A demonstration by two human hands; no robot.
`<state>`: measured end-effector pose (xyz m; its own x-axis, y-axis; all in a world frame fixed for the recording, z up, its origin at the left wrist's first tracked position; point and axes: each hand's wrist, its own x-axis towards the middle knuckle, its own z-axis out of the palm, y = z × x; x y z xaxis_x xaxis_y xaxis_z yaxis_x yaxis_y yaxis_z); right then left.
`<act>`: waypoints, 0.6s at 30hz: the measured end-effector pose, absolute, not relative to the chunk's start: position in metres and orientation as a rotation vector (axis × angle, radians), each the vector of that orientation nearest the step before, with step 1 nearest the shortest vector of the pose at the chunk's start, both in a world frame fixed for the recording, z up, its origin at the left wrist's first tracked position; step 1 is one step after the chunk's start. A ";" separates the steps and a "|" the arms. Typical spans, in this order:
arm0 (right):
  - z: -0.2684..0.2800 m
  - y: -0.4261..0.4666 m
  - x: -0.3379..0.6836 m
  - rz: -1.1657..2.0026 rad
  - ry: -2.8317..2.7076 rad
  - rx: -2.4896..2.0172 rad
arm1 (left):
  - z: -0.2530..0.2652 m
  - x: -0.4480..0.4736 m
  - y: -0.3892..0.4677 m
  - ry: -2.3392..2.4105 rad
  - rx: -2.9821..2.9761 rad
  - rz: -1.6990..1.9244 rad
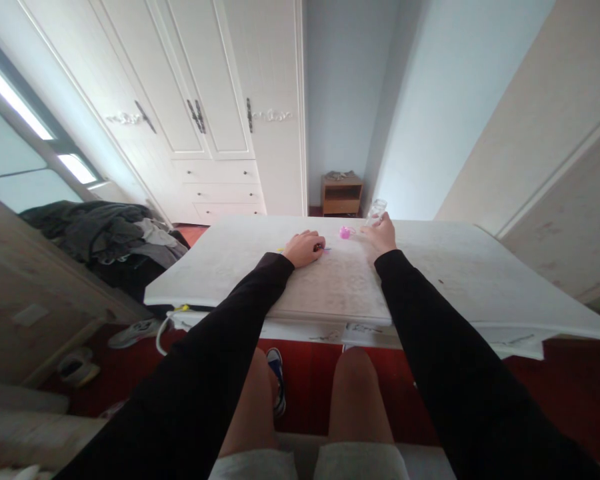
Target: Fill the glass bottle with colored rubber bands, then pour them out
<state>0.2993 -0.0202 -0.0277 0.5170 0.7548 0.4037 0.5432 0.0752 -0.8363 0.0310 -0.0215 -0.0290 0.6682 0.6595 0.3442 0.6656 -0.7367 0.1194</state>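
My right hand (383,236) is closed round a clear, see-through container (377,209), perhaps a jar or a glass, tilted above the far edge of the white table (330,293). Just left of that hand lies a small bright pink object (345,233) with a thin pink loop. My left hand (303,249) rests on the tabletop with its fingers curled. A small dark piece (319,247) shows at its fingertips, too small to name. Bits of yellow, blue and pink peek out around this hand, mostly hidden under it.
A small dark speck (441,281) lies on the table's right side. Beyond stand a white wardrobe (220,133) and a wooden nightstand (342,205). Clothes (105,240) are heaped at left. A white cable (162,337) with a yellow part hangs at the table's near left edge.
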 end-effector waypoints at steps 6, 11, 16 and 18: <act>-0.031 -0.022 0.309 0.191 -1.171 -1.774 | -0.032 0.028 -0.021 -1.168 -2.835 -0.661; -0.030 -0.024 0.313 0.226 -1.150 -1.850 | -0.032 0.026 -0.021 -1.223 -2.821 -0.696; -0.031 -0.022 0.320 0.255 -1.088 -1.874 | -0.033 0.020 -0.015 -1.281 -2.802 -0.718; -0.032 -0.021 0.324 0.259 -1.062 -1.874 | -0.034 0.018 -0.013 -1.315 -2.790 -0.725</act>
<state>0.3242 -0.0210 -0.0319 0.6032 0.7597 0.2428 0.5621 -0.1890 -0.8052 0.0183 -0.0134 -0.0342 0.5507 0.7371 0.3917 0.7245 -0.6551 0.2142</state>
